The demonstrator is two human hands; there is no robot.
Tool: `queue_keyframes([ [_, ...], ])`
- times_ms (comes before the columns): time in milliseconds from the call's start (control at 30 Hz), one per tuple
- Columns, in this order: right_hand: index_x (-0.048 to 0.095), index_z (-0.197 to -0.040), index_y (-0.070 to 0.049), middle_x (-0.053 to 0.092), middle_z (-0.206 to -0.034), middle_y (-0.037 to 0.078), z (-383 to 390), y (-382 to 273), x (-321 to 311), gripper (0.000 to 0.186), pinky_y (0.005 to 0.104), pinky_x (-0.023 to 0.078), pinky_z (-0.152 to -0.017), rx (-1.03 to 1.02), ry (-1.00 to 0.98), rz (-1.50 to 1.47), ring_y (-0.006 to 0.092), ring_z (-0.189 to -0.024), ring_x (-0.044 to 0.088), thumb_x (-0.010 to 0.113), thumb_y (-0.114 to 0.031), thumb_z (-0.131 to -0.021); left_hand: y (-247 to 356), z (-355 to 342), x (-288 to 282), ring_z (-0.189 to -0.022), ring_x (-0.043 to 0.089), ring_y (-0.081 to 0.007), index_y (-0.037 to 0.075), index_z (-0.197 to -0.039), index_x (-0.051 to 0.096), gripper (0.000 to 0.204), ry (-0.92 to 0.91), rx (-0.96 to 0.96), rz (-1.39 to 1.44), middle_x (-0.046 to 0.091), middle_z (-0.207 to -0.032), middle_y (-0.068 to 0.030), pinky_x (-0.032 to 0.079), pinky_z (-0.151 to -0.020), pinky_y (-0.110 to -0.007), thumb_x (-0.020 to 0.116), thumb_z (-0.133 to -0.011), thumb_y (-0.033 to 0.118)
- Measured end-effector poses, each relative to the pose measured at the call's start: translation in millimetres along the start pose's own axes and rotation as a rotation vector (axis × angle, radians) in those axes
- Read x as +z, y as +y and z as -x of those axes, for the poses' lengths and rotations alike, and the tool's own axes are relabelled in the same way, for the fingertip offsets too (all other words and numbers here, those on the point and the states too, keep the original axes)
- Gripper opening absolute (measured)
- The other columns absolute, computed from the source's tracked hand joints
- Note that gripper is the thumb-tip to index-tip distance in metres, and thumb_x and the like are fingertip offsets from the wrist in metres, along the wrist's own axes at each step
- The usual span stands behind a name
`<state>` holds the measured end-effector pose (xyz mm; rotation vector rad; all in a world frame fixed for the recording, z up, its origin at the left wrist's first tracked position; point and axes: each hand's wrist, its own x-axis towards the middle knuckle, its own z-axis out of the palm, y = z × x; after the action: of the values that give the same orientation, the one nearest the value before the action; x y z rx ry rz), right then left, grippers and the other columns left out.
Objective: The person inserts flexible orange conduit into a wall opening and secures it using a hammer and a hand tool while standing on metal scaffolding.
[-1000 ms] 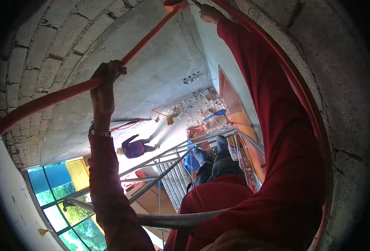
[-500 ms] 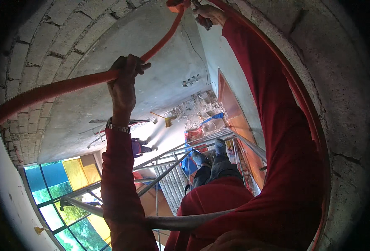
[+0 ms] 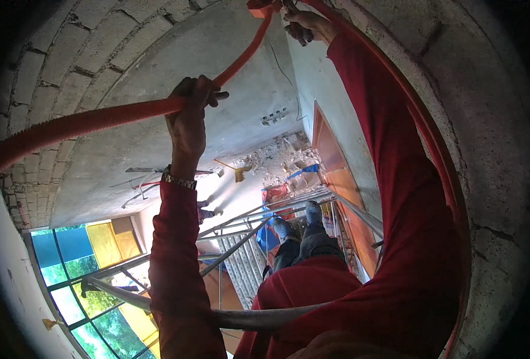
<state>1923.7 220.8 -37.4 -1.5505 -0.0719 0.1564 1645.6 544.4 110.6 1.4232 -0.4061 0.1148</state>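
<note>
A long orange corrugated conduit point(image 3: 97, 119) runs from the left edge up to the top middle. My left hand point(image 3: 188, 116) is closed around the conduit partway along it, arm raised in a red sleeve with a wrist watch. My right hand point(image 3: 304, 23) is up at the top, gripping the conduit's upper end point(image 3: 263, 8) against the rough concrete wall point(image 3: 486, 119). My own legs and grey shoes point(image 3: 304, 215) stand far below on a metal scaffold platform point(image 3: 244, 263).
Scaffold rails point(image 3: 235, 317) cross below me. A brick wall point(image 3: 43, 54) curves on the left; coloured window panes point(image 3: 79, 263) lie lower left. An orange door point(image 3: 336, 179), rubble point(image 3: 277, 158) and another person point(image 3: 205, 209) are on the floor beneath.
My left hand has slid rightward along the conduit, and the conduit's bend has risen. My right hand stays at the top end. The person below has moved partly behind my left arm.
</note>
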Motion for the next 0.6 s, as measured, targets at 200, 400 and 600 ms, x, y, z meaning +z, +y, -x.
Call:
queue_keyframes([
  [200,0.057,-0.103,-0.002,0.059,-0.074,0.008,-6,6,-10,0.039,0.0383,0.052,-0.053,-0.007,0.007,0.028,0.0180,-0.059,0.059,0.058,-0.041,-0.100,0,5,5,-0.074,0.056,-0.0130,0.000,-0.089,0.064,0.021,-0.025,-0.003,-0.014,0.061,-0.081,-0.0070,0.057,-0.085,-0.040,0.059,-0.102,0.016],
  [400,0.057,-0.104,-0.002,0.059,-0.075,0.008,-6,4,-3,0.040,0.0385,0.052,-0.054,-0.017,-0.007,0.052,0.0180,-0.060,0.059,0.059,-0.042,-0.100,2,9,21,-0.074,0.057,-0.0134,-0.001,-0.092,0.066,0.021,-0.010,0.008,-0.055,0.061,-0.081,-0.0065,0.058,-0.085,-0.040,0.059,-0.102,0.016],
  [600,0.057,-0.106,-0.003,0.058,-0.076,0.007,0,2,6,0.040,0.0387,0.052,-0.054,-0.014,-0.018,0.073,0.0179,-0.061,0.059,0.059,-0.042,-0.100,0,5,7,-0.076,0.057,-0.0137,-0.001,-0.091,0.065,0.022,-0.004,0.027,-0.059,0.061,-0.083,-0.0065,0.058,-0.085,-0.040,0.058,-0.102,0.016],
])
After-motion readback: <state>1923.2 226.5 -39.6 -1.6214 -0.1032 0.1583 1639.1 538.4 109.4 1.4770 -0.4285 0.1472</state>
